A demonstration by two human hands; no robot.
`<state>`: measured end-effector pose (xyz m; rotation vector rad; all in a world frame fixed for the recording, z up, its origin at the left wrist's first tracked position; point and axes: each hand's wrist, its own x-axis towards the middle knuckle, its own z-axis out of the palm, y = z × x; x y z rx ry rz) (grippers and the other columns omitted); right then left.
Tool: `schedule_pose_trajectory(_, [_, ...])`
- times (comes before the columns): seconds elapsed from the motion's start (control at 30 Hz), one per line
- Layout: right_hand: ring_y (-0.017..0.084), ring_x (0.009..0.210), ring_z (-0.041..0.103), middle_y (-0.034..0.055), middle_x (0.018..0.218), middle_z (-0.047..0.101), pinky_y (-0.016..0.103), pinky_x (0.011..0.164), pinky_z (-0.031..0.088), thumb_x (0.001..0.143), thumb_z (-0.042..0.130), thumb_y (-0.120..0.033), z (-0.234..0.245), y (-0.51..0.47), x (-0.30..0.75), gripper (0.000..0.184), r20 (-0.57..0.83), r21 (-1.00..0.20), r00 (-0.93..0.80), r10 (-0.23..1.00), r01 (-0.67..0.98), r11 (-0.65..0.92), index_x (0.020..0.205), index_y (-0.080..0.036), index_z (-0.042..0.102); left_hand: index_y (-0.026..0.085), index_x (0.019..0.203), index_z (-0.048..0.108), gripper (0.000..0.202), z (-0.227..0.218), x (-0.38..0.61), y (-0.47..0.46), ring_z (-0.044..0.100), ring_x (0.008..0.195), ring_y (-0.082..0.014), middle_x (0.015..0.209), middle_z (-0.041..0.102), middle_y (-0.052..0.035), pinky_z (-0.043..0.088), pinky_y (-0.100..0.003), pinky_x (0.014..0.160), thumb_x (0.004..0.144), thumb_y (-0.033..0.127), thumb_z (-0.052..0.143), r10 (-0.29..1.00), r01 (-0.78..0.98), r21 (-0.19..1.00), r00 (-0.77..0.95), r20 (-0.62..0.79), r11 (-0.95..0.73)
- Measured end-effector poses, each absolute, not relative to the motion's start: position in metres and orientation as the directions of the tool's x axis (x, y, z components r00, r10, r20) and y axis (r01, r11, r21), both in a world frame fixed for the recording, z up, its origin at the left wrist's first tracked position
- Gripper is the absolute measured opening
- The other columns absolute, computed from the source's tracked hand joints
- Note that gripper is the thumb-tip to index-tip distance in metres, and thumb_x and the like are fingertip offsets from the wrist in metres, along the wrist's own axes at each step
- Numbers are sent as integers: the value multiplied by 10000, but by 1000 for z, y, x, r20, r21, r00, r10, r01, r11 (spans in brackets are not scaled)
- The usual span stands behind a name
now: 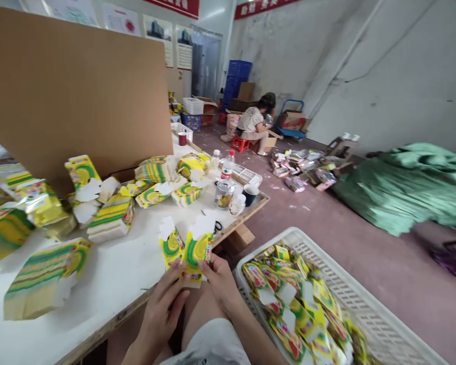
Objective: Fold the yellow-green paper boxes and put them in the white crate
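Just off the table's front edge, my right hand (221, 280) pinches a small yellow and green flat carton (196, 252) with its white flaps open at the top. My left hand (166, 295) has its fingertips at the lower left of that carton. A second similar carton (172, 247) stands against those left fingers, partly behind the first. How the left fingers grip is partly hidden. Scissors (217, 226) with black handles lie just beyond my hands on the white table (125, 274).
Stacks of flat cartons (47, 279) cover the table's left and back, before a cardboard sheet (79, 81). Bottles (228, 165), a jar (224, 194) and a dark mug (250, 193) stand at the right edge. A white basket (349, 263) holds many cartons. Another person (253, 121) sits farther off.
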<state>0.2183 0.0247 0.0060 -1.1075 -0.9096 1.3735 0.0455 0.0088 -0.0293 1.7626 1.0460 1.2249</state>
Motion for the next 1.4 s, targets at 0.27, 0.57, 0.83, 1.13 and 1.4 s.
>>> schedule_pose_trajectory(0.27, [155,629,632,-26,732,656,285,658,519,631,784,-603,-10,-1,201,513,-205,-864,-104,973,-448,-229,855,-237,501,199,999,758,437,-21,48,15,661,1103,-348,1073,771,-119,550,-426,924,662,471,810,881,-468,749,298,-367,470])
schedule_pose_trajectory(0.57, [153,699,587,7,835,675,251,651,460,728,747,-501,-11,-5,203,360,-89,-986,63,994,-148,-78,891,-204,627,177,973,766,402,-6,59,16,736,898,-294,911,800,-103,598,-327,757,634,374,854,910,-463,785,265,-320,411])
schedule_pose_trajectory(0.83, [229,949,632,45,1004,736,394,868,454,907,544,-260,-30,-34,250,162,80,-753,16,997,657,50,967,-234,692,174,994,759,410,-16,62,14,756,827,-262,881,810,-80,607,-288,715,628,325,864,904,-461,782,136,-405,420])
schedule_pose_trajectory(1.13, [355,1380,359,119,1438,512,589,1115,173,874,510,-179,-99,-71,394,343,67,-341,275,959,910,-237,1169,-206,682,176,1012,754,382,-24,60,19,736,935,-273,948,805,-83,603,-319,811,669,321,839,889,-473,755,185,-419,454])
schedule_pose_trajectory(1.4, [346,1225,531,124,1209,678,553,1070,295,911,515,-265,-66,-51,372,261,137,-496,289,948,848,-187,1082,-192,698,188,1056,731,394,-27,66,13,713,982,-285,980,795,-85,597,-329,805,706,351,807,887,-433,774,245,-392,462])
